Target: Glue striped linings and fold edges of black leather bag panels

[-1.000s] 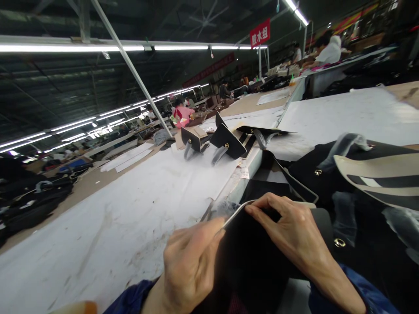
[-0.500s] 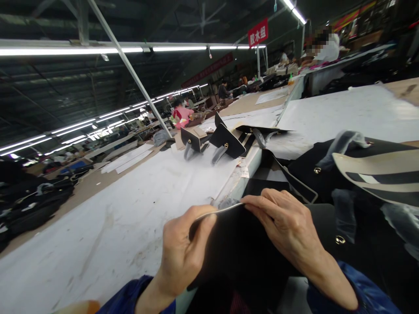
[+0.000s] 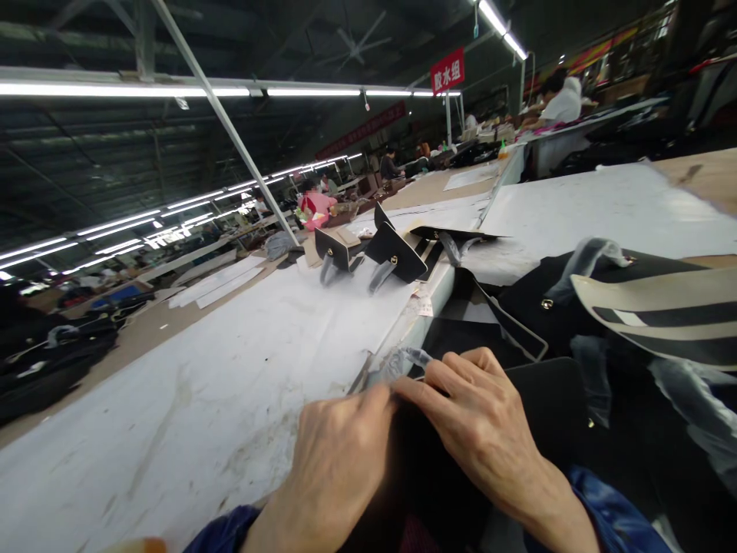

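Note:
My left hand (image 3: 339,453) is closed, its back toward me and fingertips hidden, at the top edge of a black bag panel (image 3: 426,468). Close beside it, my right hand (image 3: 484,415) pinches the same edge, thumb and fingers together. Most of the panel hangs in dark shadow below my hands. Just beyond my fingers shows a handle wrapped in clear plastic (image 3: 400,362). To the right lie black bag pieces (image 3: 512,284) with gold fittings and plastic-wrapped handles, and a cream panel with black stripes (image 3: 662,296).
A white-covered table (image 3: 219,369) stretches away on the left. Black flaps with gold clasps (image 3: 397,253) stand on it ahead. A second white surface (image 3: 587,203) lies at right. Dark bag parts (image 3: 63,353) pile up far left. People sit farther back.
My left hand has turned over, from thumb on top to its back facing me, and moved closer to the right hand. Both hands have dropped slightly; the panel's pale edge is now mostly covered.

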{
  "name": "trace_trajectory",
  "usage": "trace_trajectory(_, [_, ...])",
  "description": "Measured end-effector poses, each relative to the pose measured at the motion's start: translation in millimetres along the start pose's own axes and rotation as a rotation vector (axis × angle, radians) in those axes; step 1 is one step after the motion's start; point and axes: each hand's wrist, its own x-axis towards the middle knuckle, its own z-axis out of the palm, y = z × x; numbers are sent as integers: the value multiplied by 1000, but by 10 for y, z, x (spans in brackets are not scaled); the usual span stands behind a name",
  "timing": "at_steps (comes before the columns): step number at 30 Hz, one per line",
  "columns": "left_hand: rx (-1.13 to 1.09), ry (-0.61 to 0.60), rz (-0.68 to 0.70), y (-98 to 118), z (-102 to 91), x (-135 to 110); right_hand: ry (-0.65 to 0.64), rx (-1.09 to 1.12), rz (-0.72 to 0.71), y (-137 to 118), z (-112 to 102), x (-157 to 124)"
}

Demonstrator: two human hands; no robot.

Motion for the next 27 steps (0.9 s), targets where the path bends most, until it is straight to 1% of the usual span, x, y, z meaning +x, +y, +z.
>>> trace_trajectory(3, [-79,-112,-115,-122,-67,19,31,-45,-9,19,-80,-5])
trace_trajectory(5, [-140,-142,-190,-241,-142,37,63,-94,6,82,-174,-17])
trace_trajectory(7, [-214,-119,-247,-361,-235,51,111,-121,43,183,-268,-36])
trace_trajectory(9, [-297,-62,-285,-458,-327,58,155,-84,99,313,-318,-57])
trace_trajectory(11, [-367,-20,-305,-522,-398,60,191,7,174,457,-299,-76])
trace_trajectory(13, [-414,-5,-314,-551,-435,60,241,119,281,594,-220,-91])
trace_trajectory(15, [-445,3,-305,-551,-446,57,297,239,405,706,-121,-98])
trace_trajectory(17, [-467,13,-278,-531,-443,51,304,370,511,773,-43,-94])
trace_trajectory(19, [-488,17,-239,-504,-445,42,271,531,615,785,-10,-80])
trace_trajectory(21, [-505,4,-195,-475,-460,30,220,716,757,753,-15,-59])
trace_trajectory(23, [-523,-18,-159,-449,-491,17,204,880,892,708,-34,-40])
trace_trajectory(25, [-551,-39,-133,-429,-528,5,215,981,990,682,-45,-28])
trace_trajectory(27, [-594,-57,-118,-416,-559,-1,239,1032,1055,686,-38,-23])
